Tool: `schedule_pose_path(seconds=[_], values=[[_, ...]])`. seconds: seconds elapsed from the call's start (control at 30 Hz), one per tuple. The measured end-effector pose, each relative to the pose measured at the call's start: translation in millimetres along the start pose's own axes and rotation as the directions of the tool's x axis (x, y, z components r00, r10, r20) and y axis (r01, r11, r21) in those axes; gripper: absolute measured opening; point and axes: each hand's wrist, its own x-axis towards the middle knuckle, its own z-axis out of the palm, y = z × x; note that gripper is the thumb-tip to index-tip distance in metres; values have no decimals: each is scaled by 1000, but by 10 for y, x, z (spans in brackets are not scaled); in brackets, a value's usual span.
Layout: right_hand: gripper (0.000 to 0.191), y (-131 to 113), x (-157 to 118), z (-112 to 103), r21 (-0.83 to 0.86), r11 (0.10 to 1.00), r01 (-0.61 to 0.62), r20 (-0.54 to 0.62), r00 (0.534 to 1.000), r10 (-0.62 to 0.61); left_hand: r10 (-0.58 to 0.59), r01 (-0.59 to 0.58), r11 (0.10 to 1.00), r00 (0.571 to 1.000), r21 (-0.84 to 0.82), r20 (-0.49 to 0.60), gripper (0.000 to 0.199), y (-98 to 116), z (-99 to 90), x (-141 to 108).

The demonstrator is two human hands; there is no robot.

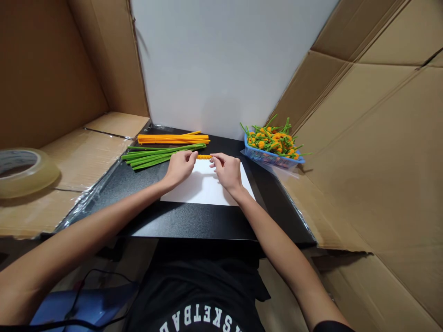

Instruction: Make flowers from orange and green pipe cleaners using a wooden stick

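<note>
Left grip (pixel 180 168) and right grip (pixel 226 171) both narrow, fingertips pinching either end of a short coil of orange chenille stem (pixel 204 157), at the far edge of a white paper sheet (pixel 204 186) on the black table (pixel 183 221). Probably very light, soft and fuzzy over a springy wire core: best taken lightly by the ends. Far left, loose green chenille stems (pixel 162 156) and orange chenille stems (pixel 173 139); far right, a blue plastic basket (pixel 272 159) of green-stemmed orange flowers (pixel 273 140).
</note>
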Motion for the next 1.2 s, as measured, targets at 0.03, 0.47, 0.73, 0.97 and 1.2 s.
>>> schedule_pose_path(seconds=[0.03, 0.47, 0.73, 0.97, 1.2], values=[[18, 1, 1, 3, 28, 1000, -13, 5, 1000, 13, -3, 4, 1000, 1000, -6, 6, 41, -9, 11, -3], [20, 64, -13, 86, 150, 989, -8, -64, 998, 18, -115, 225, 928, 931, -297, 345, 45, -239, 152, 113], [23, 29, -31, 71, 167, 978, 122, -124, 987, -102, -55, 447, 691, 815, -568, 576, 56, -115, 64, 63], [27, 7, -16, 42, 236, 963, 133, -133, 986, -104, 1, 525, 552, 776, -648, 631, 59, -108, 63, 74], [29, -13, 55, 8, 575, 813, -96, 3, 993, 116, 31, 507, 502, 799, -700, 601, 57, -102, 64, 90]])
